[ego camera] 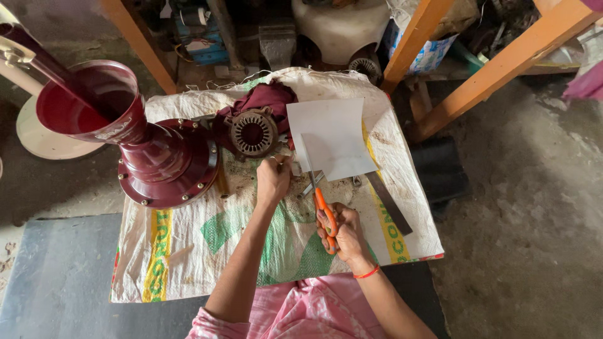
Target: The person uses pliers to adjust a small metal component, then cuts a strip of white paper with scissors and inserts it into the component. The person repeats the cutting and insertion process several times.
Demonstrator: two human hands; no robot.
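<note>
My right hand [342,231] grips orange-handled scissors [319,199], whose blades point up into the lower left edge of a white sheet [330,137]. Just left of the blades, my left hand [274,178] is closed and pinches the sheet's lower left corner. The sheet curls upward at its right side. Behind the left hand a round metal stator [252,133] with a slotted core rests on a dark red cloth [267,100].
A woven sack [188,245] covers the work surface. A maroon funnel-shaped machine housing [135,135] lies on its left part. A flat metal strip [389,204] lies to the right. Orange wooden frame legs [483,72] and clutter stand behind; concrete floor spreads to the right.
</note>
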